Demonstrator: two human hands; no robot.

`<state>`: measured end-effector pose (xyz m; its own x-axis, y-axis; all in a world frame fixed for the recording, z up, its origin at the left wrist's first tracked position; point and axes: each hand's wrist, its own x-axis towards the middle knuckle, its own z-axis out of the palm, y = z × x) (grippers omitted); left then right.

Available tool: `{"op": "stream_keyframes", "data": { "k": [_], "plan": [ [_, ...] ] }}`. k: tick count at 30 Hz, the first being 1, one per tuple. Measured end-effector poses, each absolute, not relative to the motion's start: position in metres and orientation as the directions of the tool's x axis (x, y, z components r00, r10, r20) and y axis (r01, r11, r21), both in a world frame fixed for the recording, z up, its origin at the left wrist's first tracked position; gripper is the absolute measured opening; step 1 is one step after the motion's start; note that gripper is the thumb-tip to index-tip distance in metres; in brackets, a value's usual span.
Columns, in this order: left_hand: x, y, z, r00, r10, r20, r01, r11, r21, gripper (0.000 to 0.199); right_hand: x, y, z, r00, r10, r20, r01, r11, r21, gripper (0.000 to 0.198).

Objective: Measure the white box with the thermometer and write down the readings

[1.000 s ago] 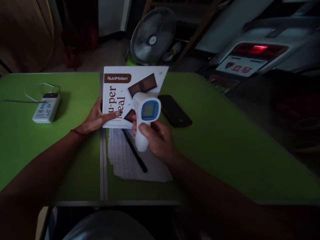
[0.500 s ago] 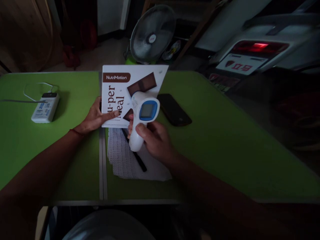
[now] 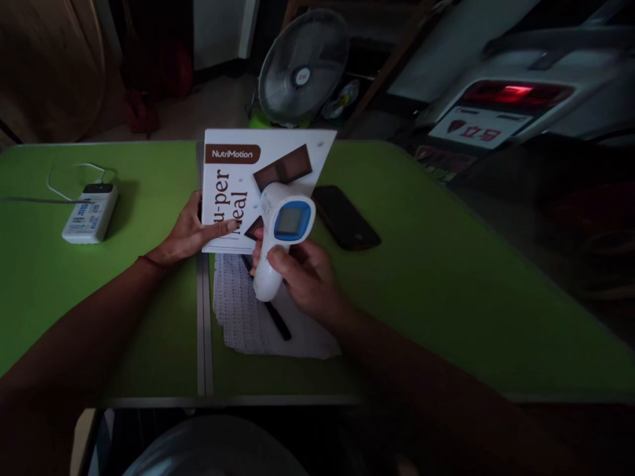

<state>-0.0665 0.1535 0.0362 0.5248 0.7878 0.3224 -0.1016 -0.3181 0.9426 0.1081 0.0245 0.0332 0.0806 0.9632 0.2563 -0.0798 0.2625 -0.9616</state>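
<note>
My left hand [image 3: 193,228] grips the lower left edge of a white NutriMotion box [image 3: 292,149], thumb across its front and the other fingers behind it. The box stands tilted above the table, its printed face towards me. In my right hand [image 3: 307,271] is a white infrared thermometer [image 3: 270,277] with a blue-rimmed screen, its handle wrapped by my fingers. It is in front of the box and covers part of the print; whether the two touch I cannot tell. Below lie written sheets of paper [image 3: 238,317] with a black pen [image 3: 278,320] on them.
A dark phone [image 3: 347,218] lies right of the box on the green table [image 3: 446,317]. At the left is a white power bank [image 3: 90,215] with a cable. Behind the table stand a fan [image 3: 302,66] and a scooter with a red tail light [image 3: 516,94].
The thermometer has shifted very slightly left at its handle, and the box a touch to the right. Both hands keep their hold.
</note>
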Motion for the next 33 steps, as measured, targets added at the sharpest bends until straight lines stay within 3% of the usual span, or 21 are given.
{"op": "stream_keyframes", "data": {
  "k": [7,17,21,23,28,33],
  "plan": [
    [-0.067,0.153,0.038,0.538,0.771,0.340,-0.075,-0.359,0.930,0.057,0.107,0.024,0.038,0.100,0.968,0.231,-0.080,0.240,-0.968,0.038],
    [-0.064,0.146,0.042,0.505,0.811,0.296,-0.124,-0.271,0.955,0.059,0.110,0.019,0.042,0.079,0.967,0.242,-0.025,0.244,-0.969,0.034],
    [-0.062,0.149,0.040,0.460,0.837,0.296,-0.185,-0.236,0.954,0.067,0.132,0.020,0.050,0.033,0.958,0.285,0.180,0.275,-0.944,0.028],
    [-0.063,0.154,0.037,0.404,0.861,0.309,-0.200,-0.246,0.948,0.070,0.154,0.024,0.051,0.023,0.944,0.328,0.335,0.302,-0.892,0.037],
    [-0.074,0.174,0.029,0.281,0.888,0.363,-0.175,-0.325,0.929,0.075,0.213,0.044,0.034,-0.059,0.982,0.179,0.640,0.175,-0.748,0.045],
    [-0.084,0.188,0.023,0.315,0.876,0.365,-0.180,-0.323,0.929,0.075,0.238,0.055,0.012,0.000,0.983,0.182,0.775,0.115,-0.622,0.043]
  ]
}}
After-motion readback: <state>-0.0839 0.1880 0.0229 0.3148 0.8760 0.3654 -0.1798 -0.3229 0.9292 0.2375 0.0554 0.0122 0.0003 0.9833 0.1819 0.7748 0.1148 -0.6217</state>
